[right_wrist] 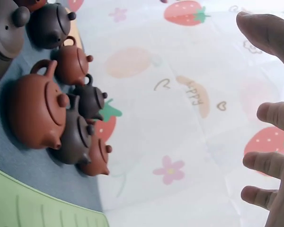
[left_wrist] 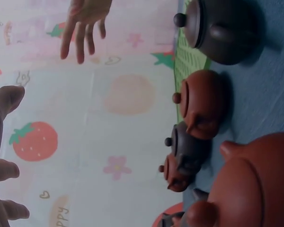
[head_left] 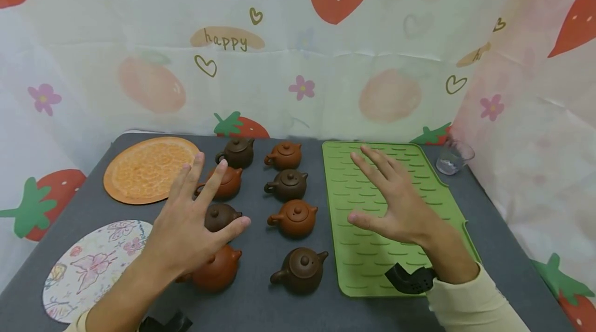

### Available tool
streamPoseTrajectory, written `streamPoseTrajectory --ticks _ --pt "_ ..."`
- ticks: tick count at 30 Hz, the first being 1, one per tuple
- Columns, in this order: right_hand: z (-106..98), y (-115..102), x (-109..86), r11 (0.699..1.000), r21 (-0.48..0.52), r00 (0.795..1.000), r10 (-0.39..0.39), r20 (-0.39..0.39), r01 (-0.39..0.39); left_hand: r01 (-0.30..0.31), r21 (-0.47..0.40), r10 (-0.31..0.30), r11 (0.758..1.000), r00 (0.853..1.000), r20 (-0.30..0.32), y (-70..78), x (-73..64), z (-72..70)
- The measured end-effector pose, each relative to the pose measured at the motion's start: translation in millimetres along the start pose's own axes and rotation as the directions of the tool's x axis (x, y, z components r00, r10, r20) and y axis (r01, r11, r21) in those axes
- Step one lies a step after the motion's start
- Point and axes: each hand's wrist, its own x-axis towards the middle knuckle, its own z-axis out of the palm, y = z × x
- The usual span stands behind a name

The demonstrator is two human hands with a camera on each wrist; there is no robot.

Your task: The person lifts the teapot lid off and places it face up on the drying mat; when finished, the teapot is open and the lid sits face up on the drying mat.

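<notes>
Eight teapots stand in two columns between the table's far and near edges. The left hand, fingers spread apart, hovers over the left column, seemingly touching none; the right hand, likewise spread, is above the green mat toward the right edge. A clear cup stands near the far right corner

In the head view, the person's bare left hand covers the left side of a dark brown, round clay teapot, while the left wrist view's edges crop a reddish-brown, round clay teapot.
</notes>
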Motion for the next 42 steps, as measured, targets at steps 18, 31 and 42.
streamPoseTrajectory --ticks 18,31,42 --pt "38 -2 -17.4 0.988 0.151 0.997 0.011 0.076 -0.022 -0.034 -0.131 0.04 0.991 0.998 0.039 11.2 -17.5 43.1" --pt "58 -5 -24.4 0.964 0.261 0.991 0.015 0.132 -0.049 -0.011 -0.213 0.037 0.977 0.992 0.12 19.6 -31.4 75.9" --pt "76 -9 -29.0 0.941 0.333 0.987 0.009 0.159 -0.062 -0.043 -0.35 0.086 0.936 0.99 0.109 19.1 -42.3 103.0"
